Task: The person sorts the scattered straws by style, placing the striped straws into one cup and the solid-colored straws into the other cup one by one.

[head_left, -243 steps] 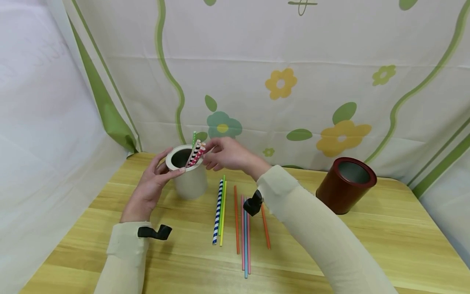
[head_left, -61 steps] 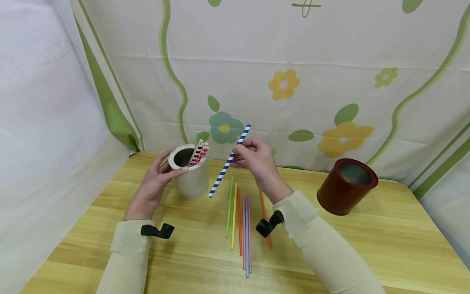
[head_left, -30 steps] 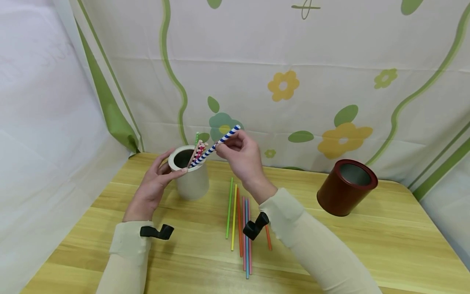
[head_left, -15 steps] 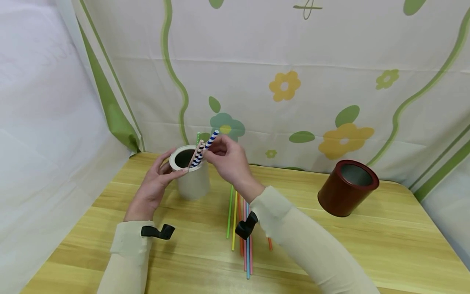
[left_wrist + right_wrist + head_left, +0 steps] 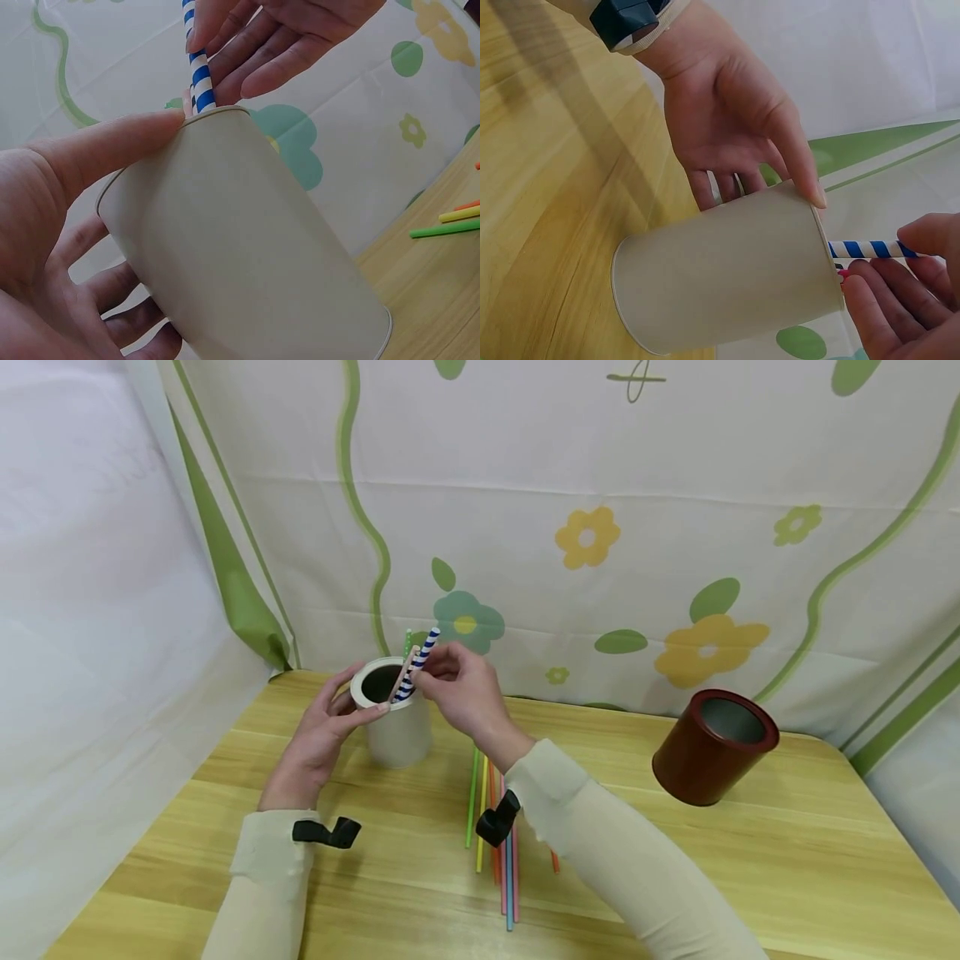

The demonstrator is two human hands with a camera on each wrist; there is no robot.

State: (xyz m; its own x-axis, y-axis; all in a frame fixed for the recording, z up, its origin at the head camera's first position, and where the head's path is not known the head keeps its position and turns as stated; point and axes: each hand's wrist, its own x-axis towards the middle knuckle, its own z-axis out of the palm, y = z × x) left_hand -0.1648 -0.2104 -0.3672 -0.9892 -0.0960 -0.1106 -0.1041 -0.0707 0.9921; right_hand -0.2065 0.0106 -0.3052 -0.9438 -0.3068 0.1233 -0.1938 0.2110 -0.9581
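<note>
Blue-striped straw (image 5: 426, 647) is leaning in the white can (image 5: 400, 735) near the rim's 4 o'clock, upper end sticking out, with the right hand (image 5: 467, 693) pinching it. Left hand (image 5: 318, 742) grips the can from about 9. Loose straws (image 5: 510, 893) lie toward 5 o'clock, dark red can (image 5: 693, 760) around 3.

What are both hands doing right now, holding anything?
Left hand: holding the white can, thumb at its rim.
Right hand: holding the blue-striped straw, its lower end in the can.
</note>
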